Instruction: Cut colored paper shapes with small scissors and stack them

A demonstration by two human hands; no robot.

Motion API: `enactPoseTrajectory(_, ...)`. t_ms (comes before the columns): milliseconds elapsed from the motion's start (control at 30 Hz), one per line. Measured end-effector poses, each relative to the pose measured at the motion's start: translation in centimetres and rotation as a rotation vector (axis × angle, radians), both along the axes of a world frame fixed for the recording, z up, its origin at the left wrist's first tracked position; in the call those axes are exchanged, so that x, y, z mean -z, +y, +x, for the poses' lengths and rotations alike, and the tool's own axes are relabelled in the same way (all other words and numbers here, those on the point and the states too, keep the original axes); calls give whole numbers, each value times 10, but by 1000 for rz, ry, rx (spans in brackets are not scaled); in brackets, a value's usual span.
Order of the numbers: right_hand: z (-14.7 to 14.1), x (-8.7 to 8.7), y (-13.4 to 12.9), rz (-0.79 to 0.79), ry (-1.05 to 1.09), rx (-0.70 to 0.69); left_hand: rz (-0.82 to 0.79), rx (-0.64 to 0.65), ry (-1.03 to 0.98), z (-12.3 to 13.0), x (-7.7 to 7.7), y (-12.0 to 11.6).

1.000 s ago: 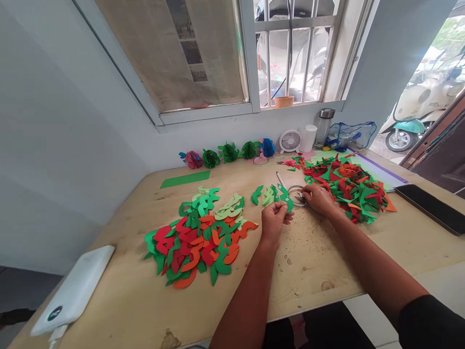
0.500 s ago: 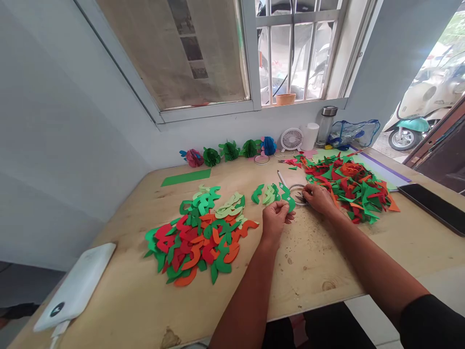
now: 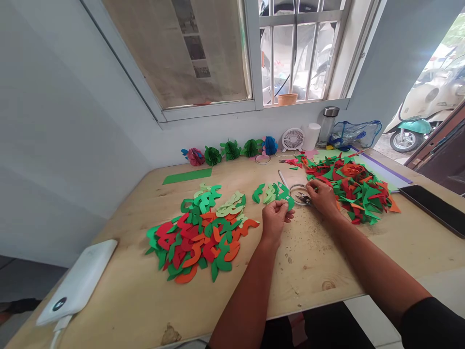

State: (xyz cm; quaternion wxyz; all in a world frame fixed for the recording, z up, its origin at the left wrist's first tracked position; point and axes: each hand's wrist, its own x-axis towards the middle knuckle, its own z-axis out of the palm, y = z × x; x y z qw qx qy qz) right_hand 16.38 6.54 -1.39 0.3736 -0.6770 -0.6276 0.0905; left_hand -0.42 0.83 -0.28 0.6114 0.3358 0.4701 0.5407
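My left hand (image 3: pixel 276 218) pinches a green paper cut-out (image 3: pixel 286 196) with small white patches on it. My right hand (image 3: pixel 323 198) is curled, thumb and forefinger close together; whether anything is between them is too small to make out. Just left of those fingertips, a small dark pointed tool (image 3: pixel 303 198), its kind unclear, lies across a pale ring (image 3: pixel 297 186). Beyond my left hand are light green cut-outs (image 3: pixel 269 193) and a darker green curved piece (image 3: pixel 257 193). A white pen-like stick (image 3: pixel 282 178) lies behind the ring.
Green, red and orange cut-outs (image 3: pixel 196 242) are heaped left; scraps (image 3: pixel 359 186) are piled right. A phone (image 3: pixel 434 208) lies far right, a white power bank (image 3: pixel 78 281) far left. Along the wall stand paper ornaments (image 3: pixel 230 150), a small fan (image 3: pixel 292 139) and a bottle (image 3: pixel 328 127).
My right hand has moved slightly right and up, away from the dark tool, which now shows more fully by the ring. My left hand still holds the green cut-out, which is turned a little.
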Motion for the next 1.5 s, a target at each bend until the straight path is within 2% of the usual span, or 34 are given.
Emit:
enactPoseTrajectory(133, -6, -9, -4, 36, 286, -73, -13, -56, -17, -1, -3, 2)
enactPoseTrajectory(300, -16, -19, -14, -212, 656, -440, 12, -175, -8, -4, -3, 5)
enactPoseTrajectory(400, -22, -22, -20, -287, 721, -595, 42, -226, 11, -5, -3, 6)
enactPoseTrajectory(500, -28, -25, -25, -309, 674, -660, 57, -233, 22, -4, -2, 5)
enactPoseTrajectory(700, -38, -30, -31, -275, 647, -631, 74, -174, 44, -1, -2, 5)
enactPoseTrajectory(1167, -36, -32, -31, -200, 654, -493, 21, 4, 50, -2, -8, 0)
enactPoseTrajectory(1500, -39, -31, -34, -201, 631, -576, 81, -87, 49, -5, -8, 2)
